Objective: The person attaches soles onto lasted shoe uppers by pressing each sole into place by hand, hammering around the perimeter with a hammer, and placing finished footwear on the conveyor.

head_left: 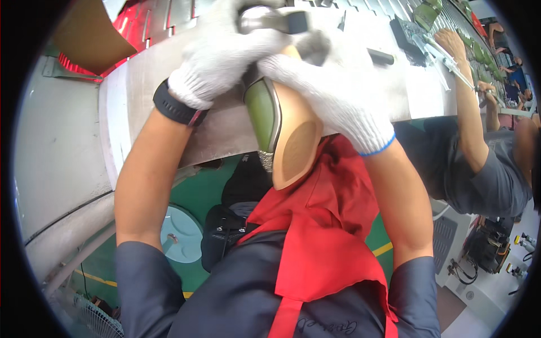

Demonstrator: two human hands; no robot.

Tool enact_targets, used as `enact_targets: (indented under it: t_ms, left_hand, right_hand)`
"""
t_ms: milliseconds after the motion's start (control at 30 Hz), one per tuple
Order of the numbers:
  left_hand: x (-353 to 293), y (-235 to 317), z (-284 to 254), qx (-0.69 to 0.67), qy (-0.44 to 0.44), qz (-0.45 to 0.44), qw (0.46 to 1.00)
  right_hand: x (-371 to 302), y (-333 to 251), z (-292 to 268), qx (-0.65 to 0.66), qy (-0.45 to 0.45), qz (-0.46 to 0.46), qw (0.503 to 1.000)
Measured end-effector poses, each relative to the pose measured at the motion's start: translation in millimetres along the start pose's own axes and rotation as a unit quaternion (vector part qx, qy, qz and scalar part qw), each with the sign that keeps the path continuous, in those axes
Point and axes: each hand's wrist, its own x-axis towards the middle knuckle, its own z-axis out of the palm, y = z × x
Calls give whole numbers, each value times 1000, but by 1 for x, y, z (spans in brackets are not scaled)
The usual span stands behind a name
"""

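Both my hands wear white knitted gloves and are together over the bench. Between them is a shoe [262, 115] with a green upper and a tan sole [298, 147]. Its heel end points toward me, the sole is turned to the right, and the far end is hidden by the gloves. My right hand [324, 93] is closed around the sole side. A hammer [270, 20], with a rounded metal part and a dark squarish end, lies across the top of my left hand [217, 59], whose fingers curl around it. Motion blur smears the far fingers.
The metal bench [217, 135] ends in front of me, with a slatted conveyor [180, 12] beyond it. A dark cylinder [380, 56] and a dark tray [407, 40] lie right. A co-worker's arm [470, 107] reaches in there. A light-blue round stool [180, 234] stands below.
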Motion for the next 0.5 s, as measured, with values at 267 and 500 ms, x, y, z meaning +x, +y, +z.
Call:
enact_targets:
  t_ms: [267, 500]
  left_hand:
    - [-132, 23, -31, 190, 127, 90, 969]
    - [-143, 19, -22, 256, 86, 120, 955]
  right_hand:
    - [-3, -19, -12, -196, -70, -280, 937]
    - [8, -8, -22, -171, -143, -310, 924]
